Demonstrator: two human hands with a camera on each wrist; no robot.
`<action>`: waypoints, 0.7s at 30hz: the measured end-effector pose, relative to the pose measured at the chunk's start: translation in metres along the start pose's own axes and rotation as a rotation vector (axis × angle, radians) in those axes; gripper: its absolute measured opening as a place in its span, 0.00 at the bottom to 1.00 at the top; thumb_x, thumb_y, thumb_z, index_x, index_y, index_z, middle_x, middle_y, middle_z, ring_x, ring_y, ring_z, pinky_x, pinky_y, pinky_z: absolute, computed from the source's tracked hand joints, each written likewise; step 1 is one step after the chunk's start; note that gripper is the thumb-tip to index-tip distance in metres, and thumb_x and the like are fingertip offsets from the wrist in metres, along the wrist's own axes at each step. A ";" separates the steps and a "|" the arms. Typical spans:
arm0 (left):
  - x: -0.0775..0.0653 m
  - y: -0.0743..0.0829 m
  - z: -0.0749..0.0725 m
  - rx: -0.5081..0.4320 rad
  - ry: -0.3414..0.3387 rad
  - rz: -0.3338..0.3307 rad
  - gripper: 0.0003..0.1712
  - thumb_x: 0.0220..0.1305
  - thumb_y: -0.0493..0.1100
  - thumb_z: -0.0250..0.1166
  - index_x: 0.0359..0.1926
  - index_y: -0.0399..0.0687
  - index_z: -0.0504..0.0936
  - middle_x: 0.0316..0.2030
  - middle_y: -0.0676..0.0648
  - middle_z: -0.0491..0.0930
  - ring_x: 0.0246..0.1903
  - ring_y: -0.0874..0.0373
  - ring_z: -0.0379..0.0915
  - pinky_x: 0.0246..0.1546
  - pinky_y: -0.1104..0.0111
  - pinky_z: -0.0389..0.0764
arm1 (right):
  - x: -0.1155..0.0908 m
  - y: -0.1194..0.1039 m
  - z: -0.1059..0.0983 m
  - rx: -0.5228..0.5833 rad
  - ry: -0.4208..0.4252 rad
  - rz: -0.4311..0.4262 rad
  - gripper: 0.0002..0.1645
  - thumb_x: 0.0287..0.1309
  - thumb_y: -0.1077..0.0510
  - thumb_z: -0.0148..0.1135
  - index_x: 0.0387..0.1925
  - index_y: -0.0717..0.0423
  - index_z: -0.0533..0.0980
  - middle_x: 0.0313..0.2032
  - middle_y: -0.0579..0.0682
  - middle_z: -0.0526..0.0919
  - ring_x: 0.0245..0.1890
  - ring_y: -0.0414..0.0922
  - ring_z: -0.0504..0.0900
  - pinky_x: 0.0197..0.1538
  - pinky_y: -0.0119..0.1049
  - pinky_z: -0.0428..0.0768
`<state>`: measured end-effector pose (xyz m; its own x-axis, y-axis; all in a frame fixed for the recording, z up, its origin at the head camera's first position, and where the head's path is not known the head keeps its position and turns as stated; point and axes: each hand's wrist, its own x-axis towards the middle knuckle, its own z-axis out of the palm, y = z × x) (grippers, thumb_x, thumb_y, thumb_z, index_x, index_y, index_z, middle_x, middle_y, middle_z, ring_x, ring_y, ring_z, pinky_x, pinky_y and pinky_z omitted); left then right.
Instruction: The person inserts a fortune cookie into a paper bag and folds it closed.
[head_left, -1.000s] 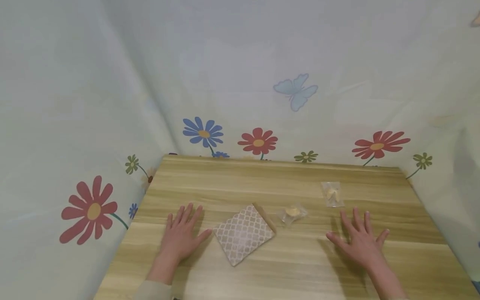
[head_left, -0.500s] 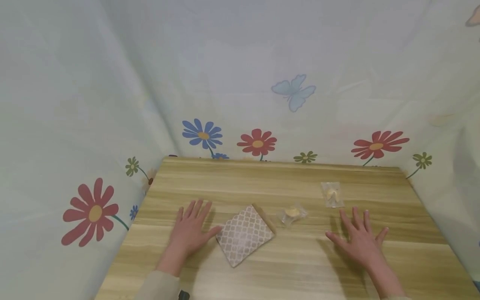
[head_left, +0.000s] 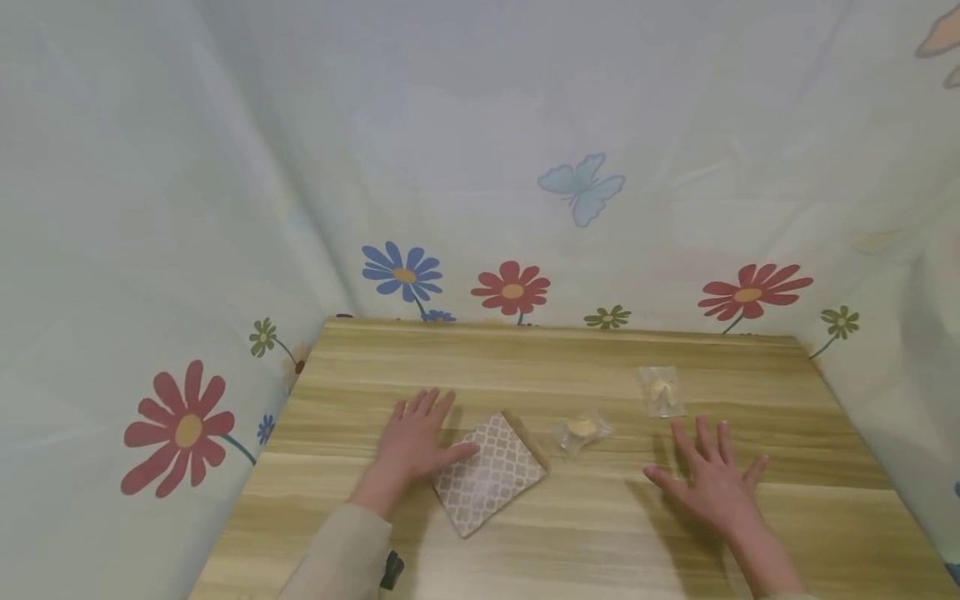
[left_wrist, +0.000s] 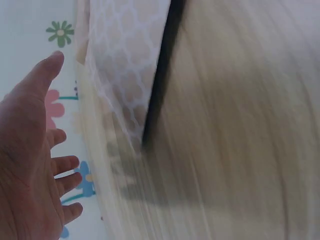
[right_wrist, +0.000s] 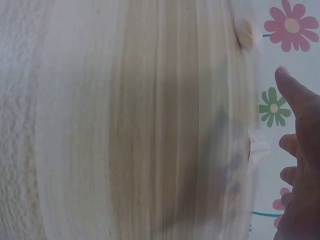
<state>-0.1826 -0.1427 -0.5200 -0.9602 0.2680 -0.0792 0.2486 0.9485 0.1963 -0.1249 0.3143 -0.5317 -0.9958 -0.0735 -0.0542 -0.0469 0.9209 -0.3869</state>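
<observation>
A flat paper bag [head_left: 491, 479] with a tan and white lattice pattern lies askew on the wooden table, its plain brown edge toward the upper right. My left hand [head_left: 412, 442] is over the bag's left side, fingers spread and thumb overlapping it in the head view. In the left wrist view the bag [left_wrist: 130, 55] shows beside the outstretched thumb, with the hand raised off the table. To the right, my right hand [head_left: 716, 483] hovers with fingers spread, holding nothing. Just beyond its fingertips is a small clear packet [head_left: 663, 392] with a pale yellow piece inside.
A second clear packet [head_left: 583, 430] with a yellowish piece lies between the bag and the right hand. The wood-grain table [head_left: 570, 550] meets a white curtain [head_left: 465, 125] printed with flowers and a butterfly at the back and sides.
My left hand has moved right, from beside the bag to over its left side. The right hand, the bag and both packets stay about where they were.
</observation>
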 end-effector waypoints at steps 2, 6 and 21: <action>0.005 0.007 -0.001 -0.002 -0.019 -0.001 0.63 0.63 0.83 0.58 0.84 0.48 0.59 0.82 0.36 0.58 0.81 0.36 0.51 0.81 0.38 0.51 | 0.000 0.000 0.000 -0.001 0.003 0.000 0.62 0.66 0.22 0.60 0.83 0.58 0.56 0.81 0.74 0.45 0.81 0.73 0.31 0.61 0.90 0.21; 0.013 0.021 0.000 -0.006 -0.056 -0.007 0.66 0.61 0.85 0.58 0.85 0.48 0.56 0.83 0.38 0.56 0.82 0.38 0.49 0.82 0.40 0.49 | -0.001 0.000 -0.001 0.005 0.004 -0.003 0.62 0.65 0.22 0.60 0.84 0.58 0.55 0.82 0.73 0.44 0.82 0.73 0.31 0.61 0.90 0.21; 0.017 0.052 0.021 -0.001 -0.076 0.029 0.74 0.52 0.89 0.61 0.83 0.43 0.59 0.81 0.38 0.61 0.79 0.39 0.56 0.80 0.43 0.57 | -0.001 -0.006 0.001 0.003 0.020 -0.012 0.62 0.66 0.23 0.61 0.83 0.58 0.56 0.82 0.73 0.46 0.81 0.74 0.33 0.63 0.89 0.21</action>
<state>-0.1829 -0.0852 -0.5319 -0.9400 0.3076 -0.1476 0.2761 0.9400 0.2003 -0.1239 0.3086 -0.5302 -0.9966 -0.0767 -0.0308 -0.0586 0.9187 -0.3906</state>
